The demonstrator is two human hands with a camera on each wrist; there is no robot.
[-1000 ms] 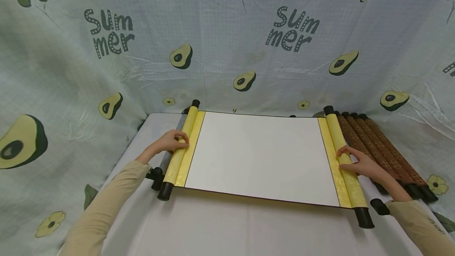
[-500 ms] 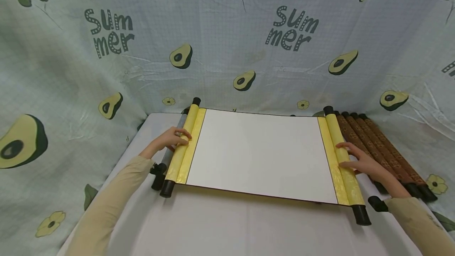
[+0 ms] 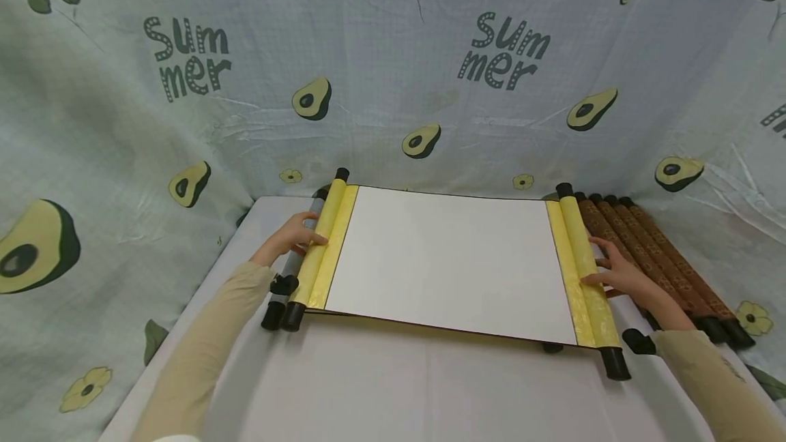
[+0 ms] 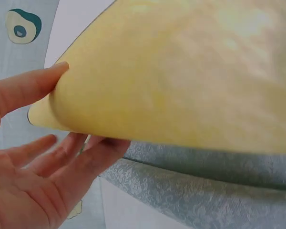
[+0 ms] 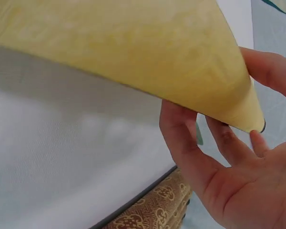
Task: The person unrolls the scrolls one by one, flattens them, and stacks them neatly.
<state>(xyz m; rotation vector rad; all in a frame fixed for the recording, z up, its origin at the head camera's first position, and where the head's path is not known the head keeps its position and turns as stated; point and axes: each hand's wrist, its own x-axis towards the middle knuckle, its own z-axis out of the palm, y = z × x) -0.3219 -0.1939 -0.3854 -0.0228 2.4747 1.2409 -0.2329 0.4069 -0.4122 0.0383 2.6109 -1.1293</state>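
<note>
A scroll lies spread open in the head view, its white sheet point(image 3: 448, 264) between a left yellow roll point(image 3: 332, 207) and a right yellow roll point(image 3: 600, 316), both with black knobs. My left hand point(image 3: 293, 237) holds the left roll, thumb on top and fingers underneath, as the left wrist view shows on the yellow roll point(image 4: 171, 90). At the other end my right hand point(image 3: 626, 278) grips the right roll; in the right wrist view, thumb and fingers bracket the yellow roll point(image 5: 171, 62). The scroll's near edge hangs above the table. The fingertips under the rolls are partly hidden.
Close beside the left roll lies a grey scroll point(image 3: 293, 266), partly covered. Several brown patterned scrolls point(image 3: 660, 261) lie side by side at the right. A black knob point(image 3: 552, 347) peeks from under the sheet. The white table point(image 3: 399, 394) meets a printed cloth backdrop point(image 3: 381, 53).
Both hands have brought the rolls slightly inward and away from me, the right one shifting left. A black knob now shows beneath the sheet's near edge.
</note>
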